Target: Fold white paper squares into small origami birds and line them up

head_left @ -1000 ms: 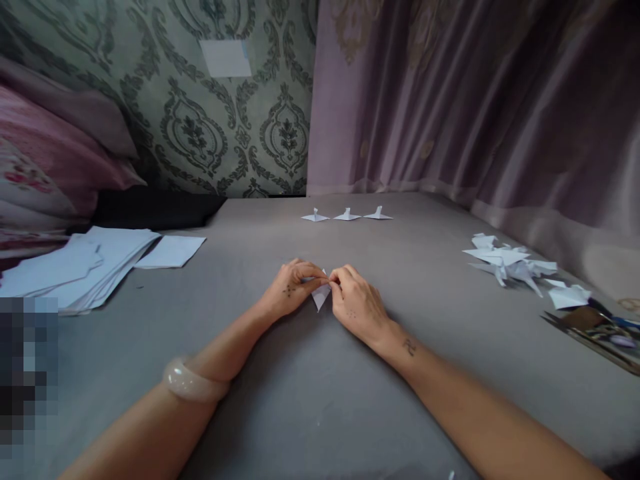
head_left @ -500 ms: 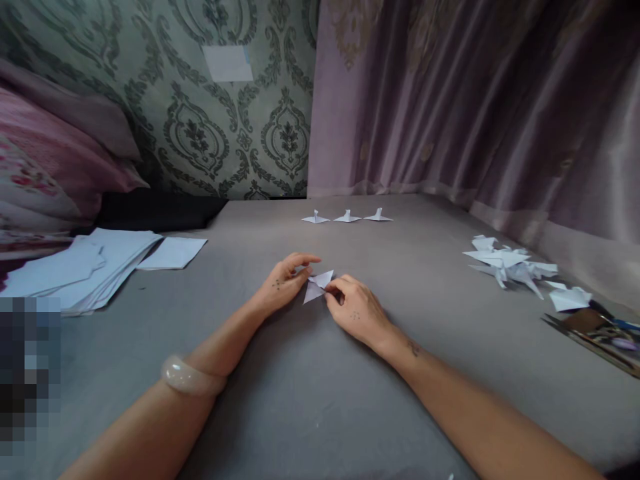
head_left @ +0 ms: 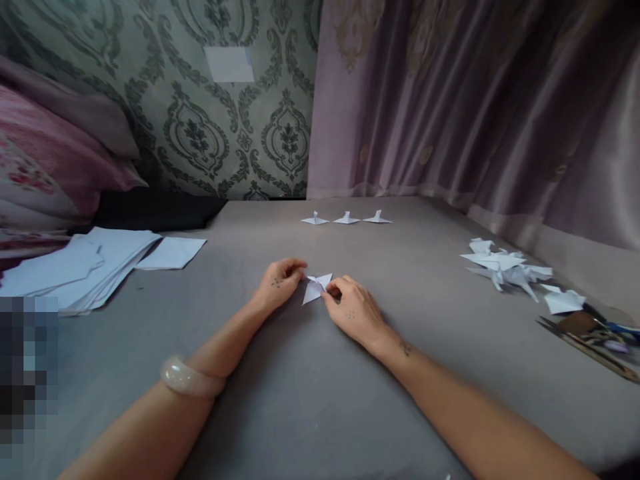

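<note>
A small folded white paper crane (head_left: 315, 291) is held between my two hands, low over the middle of the grey surface (head_left: 300, 400). My left hand (head_left: 281, 280) pinches its left end between thumb and fingertips. On the other side my right hand (head_left: 354, 308) has thumb and forefinger closed on its right end. Two pointed flaps spread out, one up to the right and one down towards me. Its tips inside my fingers are hidden.
Three finished paper cranes (head_left: 347, 218) stand in a row at the back. Paper sheets (head_left: 115, 257) are stacked at the left. More folded cranes (head_left: 505, 263) lie heaped at the right, near scissors (head_left: 585, 343). A curtain (head_left: 380, 100) hangs behind.
My left fingers, stretched out over the crane before, have curled into a pinch and drawn slightly left. My right hand keeps its grip almost in place.
</note>
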A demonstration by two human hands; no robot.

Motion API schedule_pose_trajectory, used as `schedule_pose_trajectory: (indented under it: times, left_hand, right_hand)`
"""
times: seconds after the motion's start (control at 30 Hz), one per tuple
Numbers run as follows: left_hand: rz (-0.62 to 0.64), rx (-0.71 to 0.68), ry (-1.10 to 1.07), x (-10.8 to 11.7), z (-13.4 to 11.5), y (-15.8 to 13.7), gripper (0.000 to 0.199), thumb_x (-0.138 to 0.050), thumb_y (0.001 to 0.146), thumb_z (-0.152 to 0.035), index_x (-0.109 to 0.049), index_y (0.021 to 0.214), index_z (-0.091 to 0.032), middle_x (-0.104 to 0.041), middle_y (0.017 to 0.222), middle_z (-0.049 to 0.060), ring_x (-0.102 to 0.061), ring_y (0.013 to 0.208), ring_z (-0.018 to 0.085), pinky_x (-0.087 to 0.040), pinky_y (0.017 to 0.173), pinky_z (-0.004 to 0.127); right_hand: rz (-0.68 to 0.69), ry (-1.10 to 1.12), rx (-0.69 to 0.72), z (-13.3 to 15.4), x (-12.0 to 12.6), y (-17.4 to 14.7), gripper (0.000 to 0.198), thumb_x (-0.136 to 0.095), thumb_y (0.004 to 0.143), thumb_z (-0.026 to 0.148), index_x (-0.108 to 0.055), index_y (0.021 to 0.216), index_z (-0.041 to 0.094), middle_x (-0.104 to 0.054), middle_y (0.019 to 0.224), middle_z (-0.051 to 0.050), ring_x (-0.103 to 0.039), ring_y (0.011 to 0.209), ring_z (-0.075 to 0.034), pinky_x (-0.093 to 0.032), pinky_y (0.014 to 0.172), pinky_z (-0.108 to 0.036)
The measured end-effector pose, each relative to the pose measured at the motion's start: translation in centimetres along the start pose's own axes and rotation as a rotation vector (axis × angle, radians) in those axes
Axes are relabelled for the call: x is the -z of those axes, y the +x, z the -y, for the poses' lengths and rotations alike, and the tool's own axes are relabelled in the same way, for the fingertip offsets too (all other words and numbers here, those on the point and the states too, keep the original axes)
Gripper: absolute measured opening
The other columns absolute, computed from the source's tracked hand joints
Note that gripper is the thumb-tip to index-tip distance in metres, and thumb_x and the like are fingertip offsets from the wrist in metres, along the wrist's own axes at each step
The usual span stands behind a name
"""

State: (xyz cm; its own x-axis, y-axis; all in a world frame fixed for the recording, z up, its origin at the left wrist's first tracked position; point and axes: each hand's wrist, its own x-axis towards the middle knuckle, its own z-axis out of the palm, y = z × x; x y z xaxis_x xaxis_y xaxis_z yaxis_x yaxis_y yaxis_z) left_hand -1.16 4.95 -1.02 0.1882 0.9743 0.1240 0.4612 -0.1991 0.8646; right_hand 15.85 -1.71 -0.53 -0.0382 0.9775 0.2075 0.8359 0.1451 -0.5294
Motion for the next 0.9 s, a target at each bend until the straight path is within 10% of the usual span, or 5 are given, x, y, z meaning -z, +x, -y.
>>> schedule_pose_trajectory:
  times: [0.43,0.9]
  left_hand:
    - [-0.243,0.051,-0.191,1.1,1.1,1.5,0.028,-0.052,0.072,-0.026,-0.069,0.089,-0.013,-0.069,0.072,0.006,-0.062,0.067,0.017,-0.046,0.064,0.026]
    - [-0.527,0.229,-0.361,4.9,2.6,3.4,0.033,-0.049,0.067,-0.024,-0.067,0.089,-0.008,-0.069,0.071,0.009,-0.059,0.061,0.016,-0.045,0.060,0.026]
  right_hand:
    - [0.073,-0.233,0.037,2.3,-0.4,1.6,0.019,-0.051,0.087,0.030,-0.065,0.079,0.020,-0.069,0.086,-0.005,-0.063,0.078,-0.018,-0.038,0.063,-0.026]
    - [-0.054,-0.224,-0.157,7.9,-7.4,17.0,0.030,-0.042,0.092,0.027,-0.067,0.102,0.015,-0.068,0.105,-0.013,-0.064,0.096,-0.022,-0.046,0.079,-0.028]
